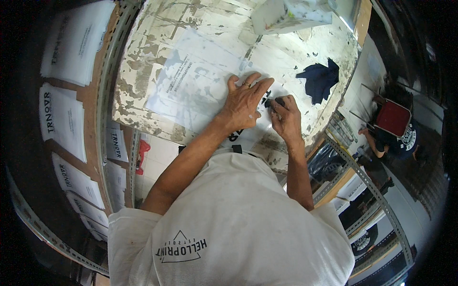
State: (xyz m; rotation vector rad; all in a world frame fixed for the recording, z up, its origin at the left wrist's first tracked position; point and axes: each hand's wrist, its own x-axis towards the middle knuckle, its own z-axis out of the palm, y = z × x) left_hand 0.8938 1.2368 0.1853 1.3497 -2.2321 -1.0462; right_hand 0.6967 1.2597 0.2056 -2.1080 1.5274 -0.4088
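Note:
A translucent sheet (191, 81) with black print lies on the worn, paint-flaked tabletop. My left hand (241, 104) presses on the sheet with its fingers spread, a ring on one of them. Close beside it, my right hand (287, 118) is closed around a small dark wad (278, 101), which looks like cloth, against the sheet next to some bold black lettering. More bold lettering shows under my left wrist, near the table's front edge. To the right of my hands lies a crumpled navy cloth scrap (320, 81), apart from both.
A whitish, paint-stained plastic container (292, 18) stands at the table's far side. Shelves at left hold stacks of printed sheets (62, 121). A metal rack (377, 195) stands at right; beyond it are a person (400, 140) and a red-seated stool (394, 118).

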